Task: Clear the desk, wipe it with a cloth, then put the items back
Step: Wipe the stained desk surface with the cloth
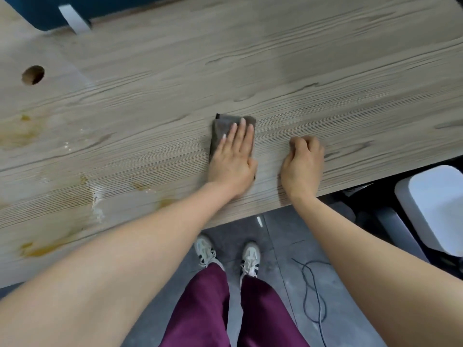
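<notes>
The right hand (302, 162) is resting curled on the desk (325, 78), holding nothing; the left hand (233, 156) is pressing flat on the cloth (220, 126) mid-desk. Clearing looks done and wiping is under way; stains (45, 249) at left are waiting, and no items are showing

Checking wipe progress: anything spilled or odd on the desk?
Yes. Yellow-brown stains and whitish residue mark the wood-grain desk at its left, away from the grey folded cloth under the left hand.
</notes>
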Demonstrator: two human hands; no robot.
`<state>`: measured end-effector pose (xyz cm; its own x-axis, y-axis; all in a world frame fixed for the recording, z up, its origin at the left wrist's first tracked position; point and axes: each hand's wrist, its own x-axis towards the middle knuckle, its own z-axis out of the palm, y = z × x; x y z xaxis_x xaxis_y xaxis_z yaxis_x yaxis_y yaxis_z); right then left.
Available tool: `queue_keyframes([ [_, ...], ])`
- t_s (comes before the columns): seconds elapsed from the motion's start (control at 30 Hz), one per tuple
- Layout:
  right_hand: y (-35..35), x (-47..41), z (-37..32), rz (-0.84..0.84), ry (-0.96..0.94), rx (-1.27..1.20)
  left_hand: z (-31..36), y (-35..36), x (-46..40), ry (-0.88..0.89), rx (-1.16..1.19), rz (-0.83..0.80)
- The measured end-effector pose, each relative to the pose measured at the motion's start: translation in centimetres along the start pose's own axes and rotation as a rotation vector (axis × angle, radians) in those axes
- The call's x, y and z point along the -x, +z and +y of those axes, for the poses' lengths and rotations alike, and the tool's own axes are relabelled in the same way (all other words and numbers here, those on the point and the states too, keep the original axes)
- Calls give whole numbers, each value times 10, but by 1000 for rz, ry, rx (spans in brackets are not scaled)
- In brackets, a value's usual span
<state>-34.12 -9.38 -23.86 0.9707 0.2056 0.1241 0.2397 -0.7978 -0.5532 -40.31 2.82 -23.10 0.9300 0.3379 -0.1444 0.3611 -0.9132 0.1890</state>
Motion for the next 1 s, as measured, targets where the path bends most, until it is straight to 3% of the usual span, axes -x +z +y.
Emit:
queue_keyframes([
  [0.13,-10,-7,13,6,14,21,6,0,-2,262,-10,-73],
  [0.2,-17,-9,23,9,64,34,-5,-3,-20,151,-10,-27],
  [0.27,-24,-8,34,29,107,42,-6,-6,-36,-99,12,22],
  [0.33,-30,-6,43,45,128,51,9,-5,-38,-193,25,22],
  [0.5,-31,1,41,36,133,23,63,10,3,94,27,-50],
  [0.6,-22,6,30,19,98,22,53,8,10,194,8,-79],
  [0.67,-12,14,17,9,53,7,16,2,12,109,6,-54],
  [0.87,18,46,-34,-83,-83,-24,-91,-16,29,-367,8,32],
  [0.93,25,57,-42,-92,-119,-30,-73,-12,36,-394,23,57],
  [1.0,28,60,-42,-75,-127,-39,-34,3,50,-270,17,62],
])
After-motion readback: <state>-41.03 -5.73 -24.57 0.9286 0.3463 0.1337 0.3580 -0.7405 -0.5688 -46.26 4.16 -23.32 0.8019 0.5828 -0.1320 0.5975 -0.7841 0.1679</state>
